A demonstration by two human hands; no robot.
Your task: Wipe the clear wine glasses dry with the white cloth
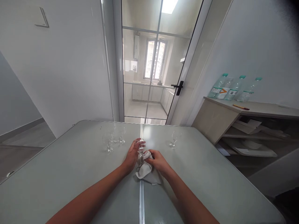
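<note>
My left hand (134,152) is closed around the bowl of a clear stemmed glass (141,151), near the table's centre seam. The glass has its foot toward me. My right hand (158,160) grips a white cloth (145,170), which is pressed against the stem and hangs down over the table side of the glass. The cloth hides part of the stem and foot. To the left stand several stemmed glasses, the nearest glass (108,143) among them. Another stemmed glass (173,140) stands apart on the right.
The pale green table (70,174) has a metal seam (141,202) down its middle. A glazed door (151,71) is beyond its far edge. On the right, a shelf unit (221,115) bears several plastic bottles (237,88) and a brush with a yellow handle (240,107).
</note>
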